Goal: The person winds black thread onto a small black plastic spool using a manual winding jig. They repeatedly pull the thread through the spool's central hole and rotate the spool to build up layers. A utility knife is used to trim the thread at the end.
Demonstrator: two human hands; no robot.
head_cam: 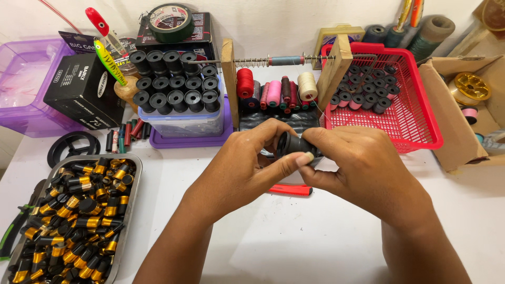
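1. Two hands meet over the white counter (315,236), just in front of the wooden thread rack (284,79); both are closed on one small black spool (292,144).
2. Left hand (239,168): thumb and fingers curled around the spool's near end, thumb tip pressed against its side.
3. Right hand (363,168): fingers wrapped over the spool's far end, knuckles up. Spool is held clear of the counter, mostly hidden by the fingers.
4. Rack: coloured thread spools in a row beneath a rod with a spring, directly behind the hands.
5. Right of the rack: red plastic basket (415,115) with a cluster of wound black and pink spools at its back.
6. Left of the rack: clear tub (184,123) topped with empty black spools in rows.
7. Further left and nearer than the rack: metal tray (131,200) heaped with black-and-gold cylindrical parts.
8. A red marker (290,190) lies on the counter just below the hands, in front of the rack.
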